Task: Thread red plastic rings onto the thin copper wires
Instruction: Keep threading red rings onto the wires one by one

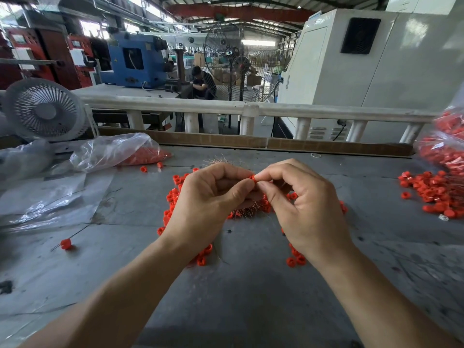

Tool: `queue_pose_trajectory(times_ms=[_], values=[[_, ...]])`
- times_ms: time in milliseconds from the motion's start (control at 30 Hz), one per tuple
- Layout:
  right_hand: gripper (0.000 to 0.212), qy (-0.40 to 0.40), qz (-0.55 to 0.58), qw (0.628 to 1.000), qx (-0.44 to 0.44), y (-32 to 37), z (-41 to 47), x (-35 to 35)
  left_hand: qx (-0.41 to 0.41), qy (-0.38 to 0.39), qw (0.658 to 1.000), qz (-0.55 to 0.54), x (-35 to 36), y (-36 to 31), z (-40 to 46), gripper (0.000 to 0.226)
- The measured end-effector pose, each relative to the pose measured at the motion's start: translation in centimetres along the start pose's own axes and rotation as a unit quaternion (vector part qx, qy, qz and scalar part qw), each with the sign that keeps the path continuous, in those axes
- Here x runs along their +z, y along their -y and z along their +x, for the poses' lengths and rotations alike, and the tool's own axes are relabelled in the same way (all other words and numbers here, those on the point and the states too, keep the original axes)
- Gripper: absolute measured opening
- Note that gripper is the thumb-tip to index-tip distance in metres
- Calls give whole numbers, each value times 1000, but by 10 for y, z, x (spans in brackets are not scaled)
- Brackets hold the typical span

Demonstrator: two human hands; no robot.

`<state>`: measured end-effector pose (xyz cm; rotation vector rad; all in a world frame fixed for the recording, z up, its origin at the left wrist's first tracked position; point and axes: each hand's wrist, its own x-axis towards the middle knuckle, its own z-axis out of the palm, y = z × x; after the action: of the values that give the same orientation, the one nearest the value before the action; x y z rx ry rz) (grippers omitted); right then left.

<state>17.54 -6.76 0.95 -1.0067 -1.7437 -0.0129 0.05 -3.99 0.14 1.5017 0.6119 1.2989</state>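
Nearest us, two bare forearms reach in over the grey table [251, 297]. Left hand [208, 194] and right hand [301, 199] meet at centre; both pinch one red ring [253, 178] between thumb and fingertips, other fingers curled. We can't tell if a wire is through it yet; the copper wires [221, 160] show as a fine bundle fanning out behind the left hand and again below it, so the left seems to hold the bundle too.

Progress, our read: early to middle. Loose rings [175, 194] lie scattered under the hands, unthreaded. One ring on a wire [66, 244] lies far left, looks done. The pile at right [434, 194] shows pale flecks, maybe finished pieces, too small to tell. Bag of rings [140, 153] back left and another bag [447, 144] at right edge look well stocked, so plenty left.
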Motion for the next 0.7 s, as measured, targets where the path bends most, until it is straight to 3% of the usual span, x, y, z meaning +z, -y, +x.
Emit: queue_pose_trajectory(times_ms=[300,700], values=[[7,-5,9,1000,-25,-3,-2,1,40,-9,998,39,3,3,-2,20],[8,-10,1,999,-33,-2,-1,1,32,2,999,31,0,6,2,14]])
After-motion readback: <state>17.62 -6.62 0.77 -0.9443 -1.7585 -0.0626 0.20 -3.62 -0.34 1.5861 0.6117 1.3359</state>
